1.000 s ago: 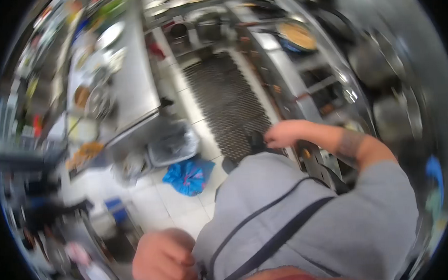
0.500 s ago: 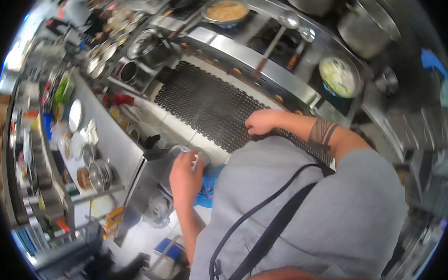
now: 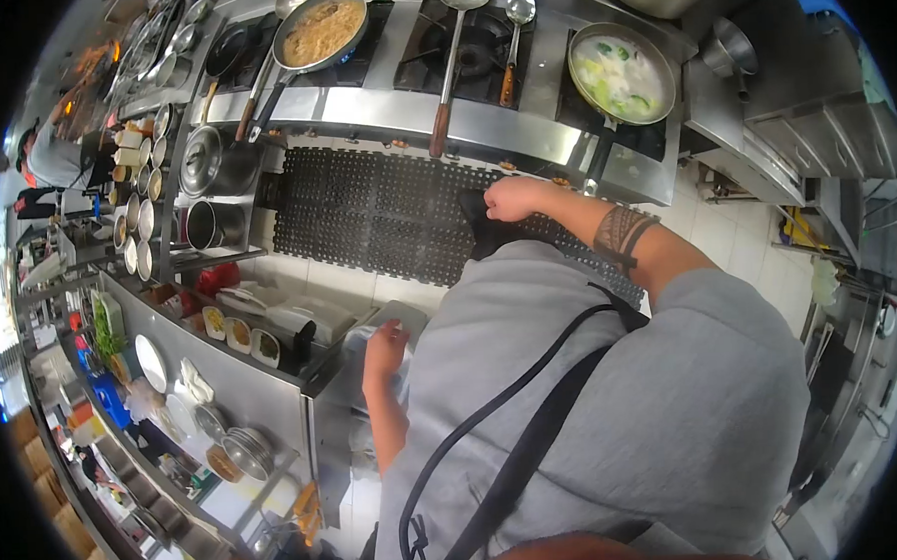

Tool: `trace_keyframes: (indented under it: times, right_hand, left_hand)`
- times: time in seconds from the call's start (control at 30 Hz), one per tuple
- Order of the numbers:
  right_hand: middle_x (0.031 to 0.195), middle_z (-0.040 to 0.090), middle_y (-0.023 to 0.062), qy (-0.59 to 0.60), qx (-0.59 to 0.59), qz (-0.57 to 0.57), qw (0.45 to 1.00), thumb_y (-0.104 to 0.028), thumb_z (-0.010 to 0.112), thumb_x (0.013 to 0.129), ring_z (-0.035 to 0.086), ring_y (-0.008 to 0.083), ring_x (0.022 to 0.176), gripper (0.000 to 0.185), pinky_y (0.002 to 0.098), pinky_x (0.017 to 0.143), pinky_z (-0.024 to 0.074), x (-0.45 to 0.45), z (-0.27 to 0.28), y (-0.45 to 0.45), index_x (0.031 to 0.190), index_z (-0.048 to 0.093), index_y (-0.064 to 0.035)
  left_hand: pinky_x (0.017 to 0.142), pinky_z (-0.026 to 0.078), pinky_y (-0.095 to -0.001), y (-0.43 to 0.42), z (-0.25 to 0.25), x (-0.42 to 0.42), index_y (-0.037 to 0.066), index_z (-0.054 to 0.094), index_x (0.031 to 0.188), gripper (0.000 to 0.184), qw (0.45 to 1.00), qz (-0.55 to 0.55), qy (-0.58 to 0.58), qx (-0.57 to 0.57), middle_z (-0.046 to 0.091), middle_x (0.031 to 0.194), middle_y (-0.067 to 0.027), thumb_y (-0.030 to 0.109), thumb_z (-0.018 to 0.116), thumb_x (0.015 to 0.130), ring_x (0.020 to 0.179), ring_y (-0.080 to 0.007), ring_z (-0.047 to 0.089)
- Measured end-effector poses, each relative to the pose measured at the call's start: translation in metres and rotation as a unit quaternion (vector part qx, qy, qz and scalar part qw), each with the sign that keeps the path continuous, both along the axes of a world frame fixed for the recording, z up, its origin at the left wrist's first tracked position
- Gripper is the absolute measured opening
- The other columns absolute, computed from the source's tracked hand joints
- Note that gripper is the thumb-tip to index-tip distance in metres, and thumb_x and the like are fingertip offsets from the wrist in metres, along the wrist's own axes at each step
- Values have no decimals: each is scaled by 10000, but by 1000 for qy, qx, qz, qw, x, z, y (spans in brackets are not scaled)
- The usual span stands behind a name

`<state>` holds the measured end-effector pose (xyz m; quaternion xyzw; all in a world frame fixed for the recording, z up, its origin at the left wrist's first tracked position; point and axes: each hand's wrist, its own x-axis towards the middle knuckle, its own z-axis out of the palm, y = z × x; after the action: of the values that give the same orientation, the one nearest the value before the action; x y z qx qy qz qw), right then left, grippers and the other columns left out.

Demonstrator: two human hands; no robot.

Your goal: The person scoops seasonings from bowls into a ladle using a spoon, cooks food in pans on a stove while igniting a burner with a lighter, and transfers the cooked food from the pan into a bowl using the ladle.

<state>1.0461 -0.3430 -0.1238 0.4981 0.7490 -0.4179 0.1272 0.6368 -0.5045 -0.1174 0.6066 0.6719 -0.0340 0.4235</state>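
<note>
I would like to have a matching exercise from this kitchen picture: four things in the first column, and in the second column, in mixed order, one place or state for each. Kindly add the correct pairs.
Things
1. Right hand
2. Floor mat
3. Pan with green pieces
4. Left hand

Places and states
A. At the right end of the stove in the picture
B. Nearest of the four to the end of the metal counter
C. Fingers curled, below the stove's front edge in the picture
D. Black, lying on the tiles

Pairs: 1-C, 2-D, 3-A, 4-B
</note>
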Motion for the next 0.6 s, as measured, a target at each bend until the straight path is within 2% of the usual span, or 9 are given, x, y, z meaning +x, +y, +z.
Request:
trace_keyframes:
  times: [0.17,0.23,0.27,0.3,0.37,0.4,0.5,0.53,0.6]
  right_hand:
    - [1012,733,222,37,15,-84,996,-299,608,897,693,405,969,326,487,874,542,10,-65,47,937,761,-14]
    - [1010,732,218,84,23,-256,963,-304,605,894,690,423,962,336,489,878,542,11,-78,56,950,758,-10]
    - [917,747,185,93,39,-324,941,-325,630,902,714,361,888,345,477,805,563,9,-87,59,926,746,-2]
    - [917,747,185,94,36,-322,941,-325,630,902,714,361,888,345,477,805,563,9,-91,64,926,746,-2]
    - [877,705,99,115,-204,-451,861,-355,693,905,679,242,767,344,412,729,567,10,-96,73,990,704,-21]
    - [872,658,66,173,-249,-455,838,-389,691,916,645,186,767,368,408,706,567,11,-94,71,1008,682,-33]
    - [854,647,95,156,-264,-474,825,-379,682,927,642,195,779,387,402,666,553,1,-101,73,936,681,7]
    - [963,710,148,125,-231,-471,842,-366,689,899,694,276,909,392,424,769,566,-1,-114,70,1008,716,9]
    - [1059,715,180,56,-188,-489,850,-360,684,886,695,314,997,405,425,840,558,-3,-137,50,1068,724,0]
  left_hand:
    - [892,536,-387,9,-71,-35,8,680,1234,412,999,9,-9,-43,751,1080,-191,286,658,932,1040,-309,715]
    - [890,537,-387,10,-80,-45,11,682,1230,405,998,6,6,-60,751,1077,-191,285,657,932,1037,-309,716]
    - [889,537,-387,10,-85,-51,13,683,1228,402,998,7,10,-66,752,1076,-191,284,656,932,1036,-309,717]
    - [888,537,-387,10,-87,-55,14,684,1226,399,997,10,13,-70,752,1075,-190,283,656,932,1035,-309,717]
    - [886,538,-387,13,-94,-62,17,687,1222,393,997,18,14,-73,752,1072,-190,282,655,932,1033,-309,718]
    - [885,538,-387,17,-97,-63,19,688,1220,390,997,21,12,-73,752,1071,-190,281,654,932,1031,-309,718]
    - [883,539,-387,27,-103,-72,24,691,1213,381,997,21,6,-69,753,1067,-190,278,653,932,1028,-309,719]
    - [882,539,-387,34,-105,-75,26,692,1211,378,998,21,0,-66,753,1066,-189,278,653,932,1027,-309,720]
    - [880,539,-387,54,-98,-72,29,694,1207,372,997,27,-20,-69,753,1063,-189,276,652,932,1024,-309,720]
